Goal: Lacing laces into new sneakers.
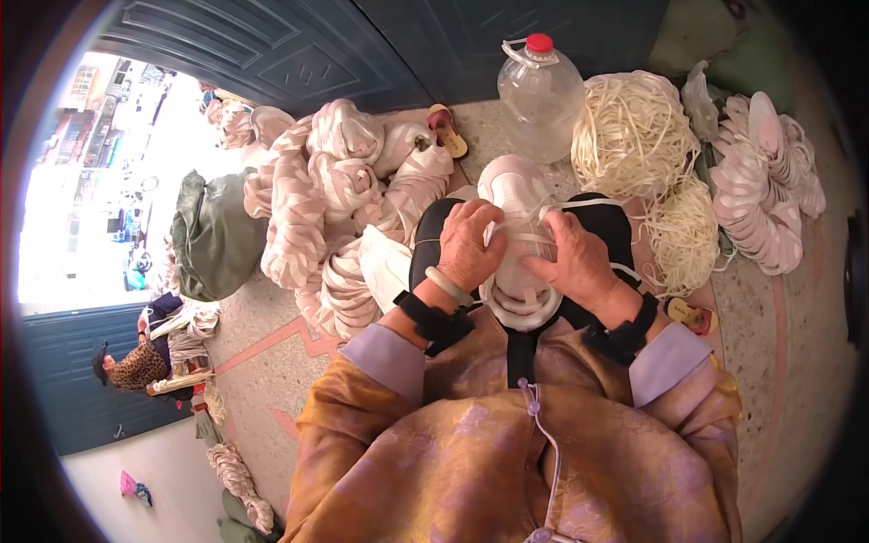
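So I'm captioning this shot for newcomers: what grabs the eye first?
At the centre, both hands, left hand and right hand, work white straps on a white shoe upper over the lap. Behind it a heap of pink-and-white patterned bundles fills the floor, with a tangle of cream straps and a clear plastic jug at upper right.

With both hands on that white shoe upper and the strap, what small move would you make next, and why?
Probably draw the white strap snug with the right hand: it runs loosely off to the right, while the left hand already pins the white shoe upper on the lap.
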The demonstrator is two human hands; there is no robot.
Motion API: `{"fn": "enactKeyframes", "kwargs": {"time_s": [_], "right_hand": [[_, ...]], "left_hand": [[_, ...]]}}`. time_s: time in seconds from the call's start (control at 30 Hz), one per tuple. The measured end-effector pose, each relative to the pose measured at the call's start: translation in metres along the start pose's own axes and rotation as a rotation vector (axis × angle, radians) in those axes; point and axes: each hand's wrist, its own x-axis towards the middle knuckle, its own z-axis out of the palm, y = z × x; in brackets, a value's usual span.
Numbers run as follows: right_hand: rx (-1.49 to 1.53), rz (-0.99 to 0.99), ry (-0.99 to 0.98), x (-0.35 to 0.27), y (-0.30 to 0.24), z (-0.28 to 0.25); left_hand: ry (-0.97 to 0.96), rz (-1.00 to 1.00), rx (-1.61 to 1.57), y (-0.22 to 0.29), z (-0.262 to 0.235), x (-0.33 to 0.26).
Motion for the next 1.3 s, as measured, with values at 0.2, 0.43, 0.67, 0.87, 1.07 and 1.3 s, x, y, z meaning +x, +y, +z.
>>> {"fn": "enactKeyframes", "kwargs": {"time_s": [0.2, 0.43, 0.67, 0.87, 1.07, 1.3], "right_hand": [[-0.013, 0.008, 0.042, 0.0, -0.005, -0.002], [-0.032, -0.074, -0.247, 0.02, 0.001, -0.01], [0.063, 0.034, -0.383, 0.027, -0.004, -0.015], [0.139, 0.097, -0.353, 0.024, -0.003, -0.012], [0.212, 0.095, -0.321, 0.022, -0.003, -0.011], [0.222, 0.118, -0.287, 0.017, 0.001, -0.008]], "left_hand": [[-0.002, 0.117, 0.057, -0.002, 0.01, 0.007], [-0.032, 0.023, 0.008, -0.002, 0.014, 0.007], [0.018, 0.047, -0.132, -0.01, 0.012, 0.003], [0.019, 0.044, -0.081, -0.007, 0.009, 0.001], [0.013, 0.036, -0.133, -0.009, 0.007, -0.001], [0.013, 0.033, -0.101, -0.011, 0.01, -0.004]]}}
